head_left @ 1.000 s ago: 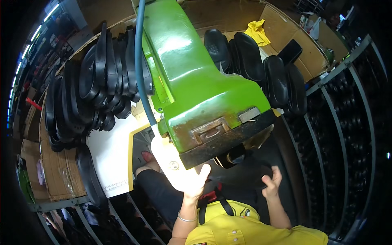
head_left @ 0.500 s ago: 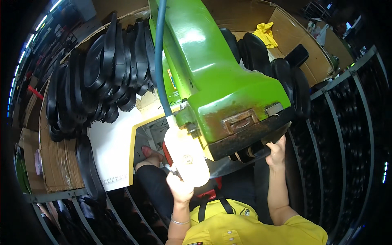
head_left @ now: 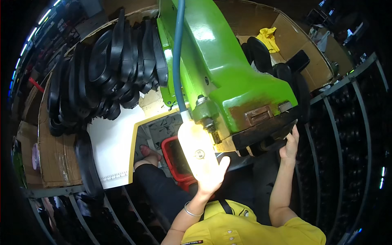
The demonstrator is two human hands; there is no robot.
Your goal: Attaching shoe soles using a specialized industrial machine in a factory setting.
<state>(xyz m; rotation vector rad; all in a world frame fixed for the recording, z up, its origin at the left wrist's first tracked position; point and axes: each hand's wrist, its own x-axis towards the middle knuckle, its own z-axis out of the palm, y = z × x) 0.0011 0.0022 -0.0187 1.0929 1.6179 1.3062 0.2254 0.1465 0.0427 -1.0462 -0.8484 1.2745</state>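
We are seeing cardboard, a yellow cloth (head_left: 268, 39) and a red basket (head_left: 179, 177) around the workplace.
Up right, the cloth is lying near a brown cardboard wall (head_left: 304, 49); a metal rack (head_left: 343, 83) is curving down outside it. At left, another cardboard panel (head_left: 61, 161) is standing beside the white, yellow-edged bench (head_left: 110, 149). The basket is sitting below, and tube lights (head_left: 44, 17) are glowing upper left.

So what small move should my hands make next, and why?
Perhaps ease your left hand away from the bright lamp so its fingers show. Glare hides most of them, so its grip can't be judged, while your right hand is raised near the right end of the dark lower edge of the green machine.
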